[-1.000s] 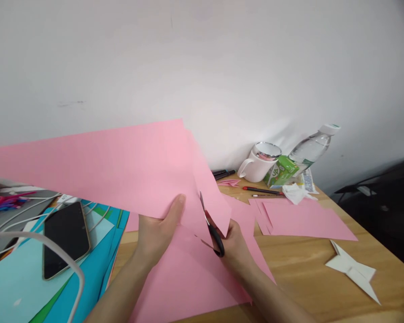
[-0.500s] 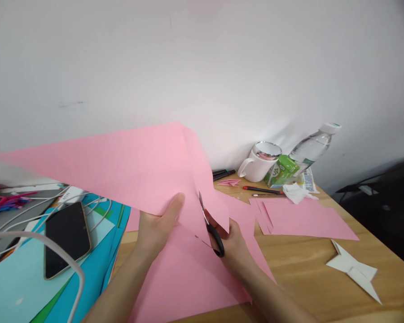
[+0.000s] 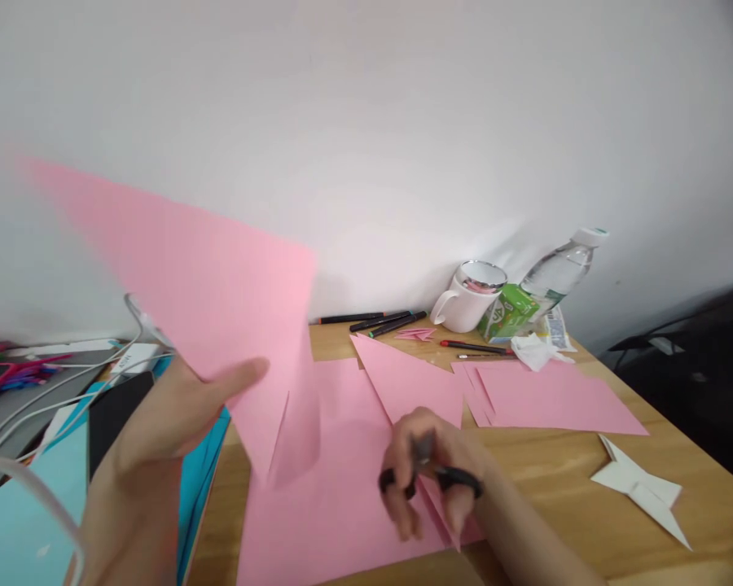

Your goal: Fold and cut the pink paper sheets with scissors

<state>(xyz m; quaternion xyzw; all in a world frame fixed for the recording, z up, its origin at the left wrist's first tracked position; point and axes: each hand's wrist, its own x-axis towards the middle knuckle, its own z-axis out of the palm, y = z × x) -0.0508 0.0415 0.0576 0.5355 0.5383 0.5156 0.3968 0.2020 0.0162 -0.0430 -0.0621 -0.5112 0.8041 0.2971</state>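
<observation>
Pink paper fills left grip, scissors right grip.

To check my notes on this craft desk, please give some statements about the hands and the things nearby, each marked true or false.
1. The left hand holds a pink sheet up off the table. True.
2. The right hand holds a pen. False: it holds black-handled scissors.
3. A white mug stands by the wall. True.
4. The bottle lies on the floor. False: it leans at the wall, on the table.
5. A folded white paper lies on the table. True.
</observation>
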